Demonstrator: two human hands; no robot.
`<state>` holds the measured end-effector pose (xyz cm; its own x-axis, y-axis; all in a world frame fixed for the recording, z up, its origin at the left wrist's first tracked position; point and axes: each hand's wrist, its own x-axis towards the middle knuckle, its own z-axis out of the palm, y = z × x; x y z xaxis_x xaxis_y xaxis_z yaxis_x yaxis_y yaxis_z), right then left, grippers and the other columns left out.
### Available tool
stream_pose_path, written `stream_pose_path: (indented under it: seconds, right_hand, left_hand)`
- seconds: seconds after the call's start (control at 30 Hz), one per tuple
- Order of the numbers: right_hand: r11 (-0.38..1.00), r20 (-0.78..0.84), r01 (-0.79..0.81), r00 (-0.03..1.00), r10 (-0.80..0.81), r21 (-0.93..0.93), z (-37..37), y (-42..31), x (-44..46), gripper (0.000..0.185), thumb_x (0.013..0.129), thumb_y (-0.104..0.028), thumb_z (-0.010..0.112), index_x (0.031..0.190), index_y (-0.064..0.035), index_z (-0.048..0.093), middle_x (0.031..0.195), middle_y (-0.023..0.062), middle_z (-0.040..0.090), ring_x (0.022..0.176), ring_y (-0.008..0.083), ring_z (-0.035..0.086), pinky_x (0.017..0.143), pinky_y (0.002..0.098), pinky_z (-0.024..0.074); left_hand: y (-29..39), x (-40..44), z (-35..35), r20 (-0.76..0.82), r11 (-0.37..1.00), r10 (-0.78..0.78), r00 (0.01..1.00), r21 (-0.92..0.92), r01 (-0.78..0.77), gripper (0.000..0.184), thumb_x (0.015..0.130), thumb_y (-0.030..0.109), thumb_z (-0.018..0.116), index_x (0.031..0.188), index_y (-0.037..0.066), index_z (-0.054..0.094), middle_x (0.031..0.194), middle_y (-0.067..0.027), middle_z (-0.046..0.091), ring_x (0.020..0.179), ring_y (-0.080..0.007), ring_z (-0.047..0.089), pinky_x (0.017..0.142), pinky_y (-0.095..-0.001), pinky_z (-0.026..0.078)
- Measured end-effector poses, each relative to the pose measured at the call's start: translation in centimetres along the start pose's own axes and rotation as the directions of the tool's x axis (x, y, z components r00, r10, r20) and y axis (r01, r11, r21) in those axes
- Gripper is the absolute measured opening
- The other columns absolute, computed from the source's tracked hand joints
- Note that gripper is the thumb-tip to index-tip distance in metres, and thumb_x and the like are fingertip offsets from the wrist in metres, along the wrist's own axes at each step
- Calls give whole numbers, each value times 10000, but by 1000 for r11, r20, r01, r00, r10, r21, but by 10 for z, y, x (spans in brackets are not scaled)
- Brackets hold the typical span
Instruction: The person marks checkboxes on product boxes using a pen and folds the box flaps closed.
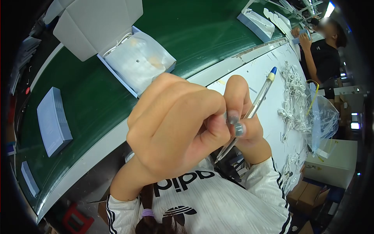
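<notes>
My left hand [175, 124] is curled closed in front of my chest, fingers wrapped inward. Whatever it may pinch is hidden. Close against it, my right hand [251, 130] has its thumb and index tips pressed together at the left fingers. A transparent ballpoint pen [260, 96] with a blue end runs through the right hand, slanting down to its tip below the fingers. Beyond my left hand lies an open light-blue box [117, 76] with its white lid raised. Inside it is a white wrapped pouch [138, 60], a white cable at its top edge.
The green conveyor belt [194, 27] carries closed blue boxes [54, 121] at left and another box [257, 25] farther off. White cable bundles [294, 97] and a plastic bag [325, 113] lie on the white table [269, 113]. A co-worker [321, 58] holds a small box.
</notes>
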<state>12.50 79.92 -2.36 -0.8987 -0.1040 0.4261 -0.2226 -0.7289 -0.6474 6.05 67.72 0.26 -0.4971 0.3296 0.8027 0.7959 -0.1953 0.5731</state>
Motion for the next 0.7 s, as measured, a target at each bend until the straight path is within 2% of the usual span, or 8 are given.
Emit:
stream_pose_path:
  seconds: [0.37,0.5,0.53,0.57,0.6,0.67,0.7]
  right_hand:
    - [999,-41,23,999,-24,-30,-8,-3,0,204,789,-12,481,966,-47,387,677,32,440,545,109,419,498,188,320]
    - [999,-46,-4,999,6,34,-13,-6,2,206,811,-32,454,994,-67,367,599,26,410,493,113,380,485,206,288]
    - [1000,-46,-1,999,2,31,-17,-6,4,206,811,-32,454,994,-67,367,599,26,410,493,113,380,485,206,288]
    - [992,0,10,1000,-10,124,-21,-5,8,200,820,-40,451,996,-72,362,589,25,405,483,113,366,481,212,278]
    - [977,43,18,999,-27,213,-25,-5,11,195,829,-48,447,999,-77,356,578,25,399,473,112,352,478,217,269]
    - [926,118,25,990,-75,378,-32,-9,14,185,847,-64,441,1004,-88,346,558,24,388,453,112,325,472,228,249]
    - [930,118,34,989,-83,366,-34,-14,14,185,847,-64,441,1004,-88,346,558,24,388,453,112,325,472,228,249]
  left_hand:
    - [-9,1,8,21,1000,4,1000,-20,-4,242,528,-50,573,748,49,560,680,-39,565,624,-162,457,606,-273,402]
    - [-12,1,11,3,998,7,1000,-55,-7,207,568,-53,554,746,54,546,693,-51,573,651,-170,471,630,-281,407]
    - [-13,0,9,-2,992,-90,996,-88,89,160,606,-41,533,734,56,531,707,-63,577,674,-175,476,657,-284,407]
    - [-13,-2,4,-5,976,-183,983,-121,181,117,645,-29,512,722,58,516,721,-76,581,697,-181,482,684,-288,407]
    - [-16,-4,0,-3,976,-176,984,-127,174,117,645,-29,512,722,58,516,721,-76,581,697,-181,482,684,-288,407]
    - [-28,-10,-10,-153,900,-383,911,-283,331,67,729,-8,466,729,54,492,734,-85,582,771,-198,484,753,-284,390]
    - [-41,-15,-25,-110,947,-298,948,-157,280,42,745,13,502,728,49,513,791,-82,594,779,-185,489,751,-280,390]
